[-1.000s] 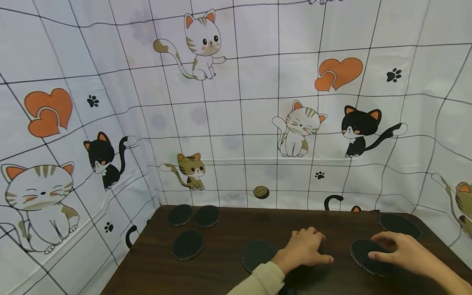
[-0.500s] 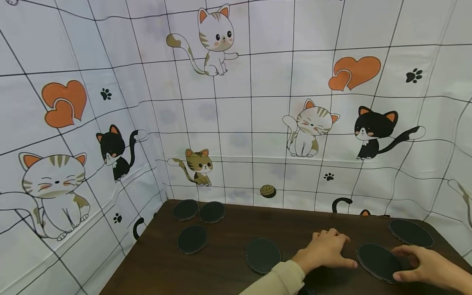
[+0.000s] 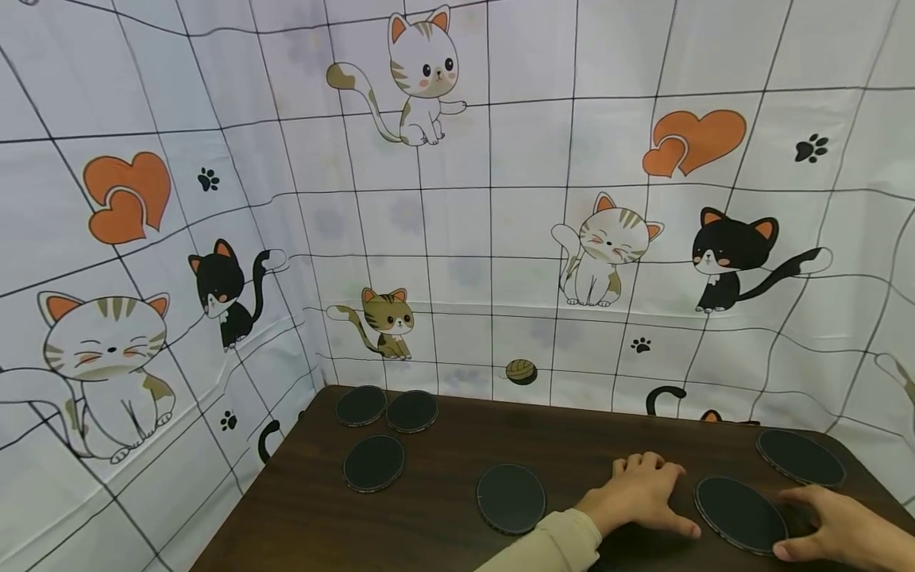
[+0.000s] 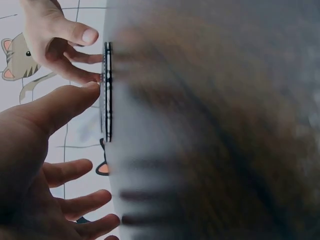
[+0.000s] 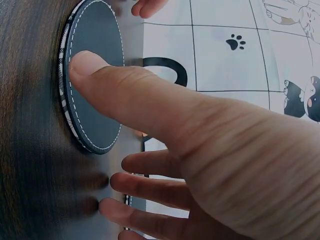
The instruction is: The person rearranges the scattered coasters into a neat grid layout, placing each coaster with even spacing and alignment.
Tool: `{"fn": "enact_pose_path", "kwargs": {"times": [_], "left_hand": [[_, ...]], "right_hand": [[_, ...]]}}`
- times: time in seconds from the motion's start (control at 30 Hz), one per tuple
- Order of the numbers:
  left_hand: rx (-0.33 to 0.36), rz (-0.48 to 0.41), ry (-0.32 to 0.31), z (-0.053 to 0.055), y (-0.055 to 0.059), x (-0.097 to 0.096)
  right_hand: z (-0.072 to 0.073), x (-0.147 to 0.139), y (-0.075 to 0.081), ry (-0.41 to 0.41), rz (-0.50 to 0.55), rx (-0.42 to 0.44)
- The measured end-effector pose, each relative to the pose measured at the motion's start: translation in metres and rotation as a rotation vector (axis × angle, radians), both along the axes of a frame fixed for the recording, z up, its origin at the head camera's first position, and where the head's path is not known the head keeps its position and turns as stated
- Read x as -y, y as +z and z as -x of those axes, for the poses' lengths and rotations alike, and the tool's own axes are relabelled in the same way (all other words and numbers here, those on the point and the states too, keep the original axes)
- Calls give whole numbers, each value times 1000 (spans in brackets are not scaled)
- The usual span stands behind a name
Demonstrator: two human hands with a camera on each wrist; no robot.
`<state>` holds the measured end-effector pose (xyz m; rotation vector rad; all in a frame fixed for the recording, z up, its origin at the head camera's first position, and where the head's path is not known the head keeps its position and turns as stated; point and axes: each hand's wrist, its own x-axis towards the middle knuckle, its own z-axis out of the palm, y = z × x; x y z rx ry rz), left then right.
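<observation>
left hand [image 3: 638, 494] and right hand [image 3: 847, 520] held with loosely spread fingers, round dark mat [image 3: 739, 512] between them less covered than before

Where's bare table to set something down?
The table has one bare patch behind the middle coaster, between the two back-left coasters and the left hand; another in front of the near-left coaster, left of the middle one. The right end is crowded: two right coasters and the right hand.
</observation>
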<state>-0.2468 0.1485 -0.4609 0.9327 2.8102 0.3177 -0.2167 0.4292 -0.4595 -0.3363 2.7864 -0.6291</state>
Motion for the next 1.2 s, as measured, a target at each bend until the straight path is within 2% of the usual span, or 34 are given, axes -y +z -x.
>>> {"fn": "enact_pose_path", "kwargs": {"times": [0.23,0.47,0.7,0.87,1.03,1.2], "left_hand": [[-18,-14,8,-1,-2,-11],[-23,5,22,-2,-6,-20],[-31,52,32,-1,-7,-27],[-12,65,34,-2,-6,-31],[-10,75,40,-2,-6,-33],[-45,71,46,-1,-7,-32]], "right_hand": [[1,-3,-3,8,16,-2],[-3,1,0,86,5,-80],[-3,4,0,25,7,-55],[-2,6,0,41,34,-60],[0,7,1,21,24,-45],[0,8,0,73,12,-101]]}}
